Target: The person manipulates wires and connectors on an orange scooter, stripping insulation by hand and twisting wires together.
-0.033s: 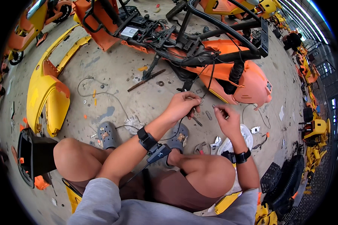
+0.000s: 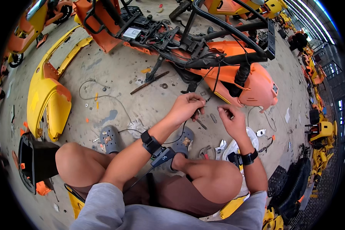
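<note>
My left hand [image 2: 189,106] is closed in a pinch, with a short dark wire end [image 2: 207,100] showing past its fingertips. A thin black cable [image 2: 184,125] runs down from this hand toward my shoes. Just below its fingers shows a slim metal piece [image 2: 201,124]; whether the hand holds it or it lies on the floor, I cannot tell. To the right and apart from it, my right hand [image 2: 233,120] is closed, thumb against fingers. Anything between those fingertips is too small to make out.
Ahead lies a stripped scooter frame [image 2: 234,59] with loose wiring and an orange body panel [image 2: 258,86]. A yellow panel [image 2: 40,86] lies at left. Near my shoes are a white glove [image 2: 136,127] and red-handled pliers [image 2: 205,152]. A metal rod [image 2: 149,82] lies beyond my hands.
A dark wire end now shows more clearly beyond my left fingertips. My right hand has shifted very slightly, its fingertips a little changed in pose.
</note>
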`<state>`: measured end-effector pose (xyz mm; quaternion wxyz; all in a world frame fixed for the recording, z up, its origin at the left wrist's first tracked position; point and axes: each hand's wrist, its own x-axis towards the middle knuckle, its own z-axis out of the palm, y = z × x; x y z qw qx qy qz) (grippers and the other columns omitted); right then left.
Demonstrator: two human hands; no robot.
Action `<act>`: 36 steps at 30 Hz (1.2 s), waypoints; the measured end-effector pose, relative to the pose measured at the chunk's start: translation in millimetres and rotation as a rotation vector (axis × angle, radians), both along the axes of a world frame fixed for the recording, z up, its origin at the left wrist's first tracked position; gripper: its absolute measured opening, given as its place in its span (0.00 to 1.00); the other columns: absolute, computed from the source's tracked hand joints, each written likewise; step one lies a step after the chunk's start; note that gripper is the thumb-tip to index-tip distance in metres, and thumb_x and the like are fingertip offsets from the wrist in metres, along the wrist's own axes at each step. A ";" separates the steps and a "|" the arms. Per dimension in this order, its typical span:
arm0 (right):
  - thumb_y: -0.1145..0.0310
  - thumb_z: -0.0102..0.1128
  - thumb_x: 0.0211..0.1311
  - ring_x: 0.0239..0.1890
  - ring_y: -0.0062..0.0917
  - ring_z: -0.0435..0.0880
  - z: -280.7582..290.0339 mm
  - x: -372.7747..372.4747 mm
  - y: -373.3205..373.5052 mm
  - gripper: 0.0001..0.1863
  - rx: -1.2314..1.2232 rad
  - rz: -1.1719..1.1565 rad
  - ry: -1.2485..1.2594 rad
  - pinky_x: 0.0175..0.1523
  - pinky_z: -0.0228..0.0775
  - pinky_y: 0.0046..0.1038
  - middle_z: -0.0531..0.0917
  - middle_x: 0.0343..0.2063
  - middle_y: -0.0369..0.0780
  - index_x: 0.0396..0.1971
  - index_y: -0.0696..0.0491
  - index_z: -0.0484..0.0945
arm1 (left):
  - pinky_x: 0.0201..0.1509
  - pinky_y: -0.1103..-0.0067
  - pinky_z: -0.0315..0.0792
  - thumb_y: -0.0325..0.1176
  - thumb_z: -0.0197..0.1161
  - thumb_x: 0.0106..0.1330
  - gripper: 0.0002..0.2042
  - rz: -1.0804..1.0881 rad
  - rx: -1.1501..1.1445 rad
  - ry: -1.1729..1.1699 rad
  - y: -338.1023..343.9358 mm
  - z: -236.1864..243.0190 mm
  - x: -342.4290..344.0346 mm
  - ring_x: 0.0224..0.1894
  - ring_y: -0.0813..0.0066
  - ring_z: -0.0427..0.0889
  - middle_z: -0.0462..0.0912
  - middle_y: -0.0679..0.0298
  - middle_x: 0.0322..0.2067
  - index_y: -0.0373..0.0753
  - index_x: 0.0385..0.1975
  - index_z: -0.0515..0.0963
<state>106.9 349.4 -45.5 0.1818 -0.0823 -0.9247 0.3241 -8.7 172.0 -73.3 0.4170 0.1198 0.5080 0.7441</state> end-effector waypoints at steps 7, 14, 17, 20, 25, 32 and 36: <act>0.70 0.60 0.59 0.18 0.12 0.68 -3.8 -84.9 -23.1 0.08 -0.112 -0.050 0.041 0.24 0.60 0.17 0.77 0.20 0.34 0.33 0.60 0.80 | 0.21 0.83 0.69 0.28 0.59 0.64 0.09 0.148 0.080 0.027 12.0 -16.3 -53.7 0.21 0.81 0.76 0.81 0.62 0.27 0.30 0.40 0.75; 0.73 0.56 0.62 0.23 0.13 0.75 -22.0 -113.0 -33.1 0.07 -1.122 -0.236 0.097 0.29 0.67 0.18 0.76 0.20 0.33 0.33 0.63 0.77 | 0.25 0.88 0.64 0.29 0.61 0.62 0.07 0.178 -0.059 0.180 46.5 -46.6 -123.8 0.22 0.86 0.72 0.80 0.67 0.24 0.33 0.36 0.78; 0.74 0.54 0.63 0.25 0.13 0.75 -50.2 -114.2 -43.5 0.07 -1.019 -0.213 0.065 0.33 0.68 0.18 0.77 0.24 0.34 0.36 0.62 0.76 | 0.27 0.86 0.67 0.29 0.61 0.62 0.08 0.148 -0.031 0.281 61.6 -60.0 -137.5 0.25 0.85 0.74 0.80 0.67 0.25 0.32 0.38 0.78; 0.73 0.53 0.64 0.27 0.13 0.75 -61.3 -126.2 -56.7 0.08 -0.958 -0.135 0.146 0.34 0.68 0.18 0.78 0.29 0.34 0.40 0.60 0.75 | 0.28 0.85 0.68 0.28 0.61 0.62 0.08 0.137 -0.025 0.372 68.1 -62.3 -142.5 0.26 0.84 0.75 0.80 0.67 0.25 0.32 0.38 0.78; 0.75 0.47 0.65 0.24 0.15 0.71 -68.9 -155.1 -49.2 0.15 -1.086 -0.216 0.502 0.29 0.64 0.17 0.73 0.32 0.34 0.51 0.61 0.69 | 0.32 0.85 0.70 0.27 0.61 0.63 0.07 0.120 0.008 0.387 71.5 -57.9 -148.9 0.27 0.85 0.75 0.79 0.67 0.26 0.30 0.37 0.78; 0.75 0.48 0.64 0.24 0.13 0.70 -72.1 -154.8 -45.5 0.23 -1.052 -0.293 0.569 0.29 0.62 0.17 0.72 0.41 0.36 0.60 0.61 0.63 | 0.36 0.83 0.73 0.28 0.61 0.64 0.08 0.110 0.128 0.238 73.2 -62.2 -148.3 0.31 0.81 0.78 0.81 0.64 0.29 0.31 0.39 0.78; 0.75 0.49 0.64 0.24 0.12 0.69 -77.2 -154.0 -42.5 0.22 -1.039 -0.267 0.565 0.28 0.62 0.16 0.74 0.40 0.34 0.59 0.59 0.65 | 0.37 0.83 0.75 0.28 0.61 0.65 0.09 0.111 0.164 0.231 75.7 -66.8 -148.1 0.33 0.81 0.80 0.82 0.62 0.31 0.30 0.40 0.77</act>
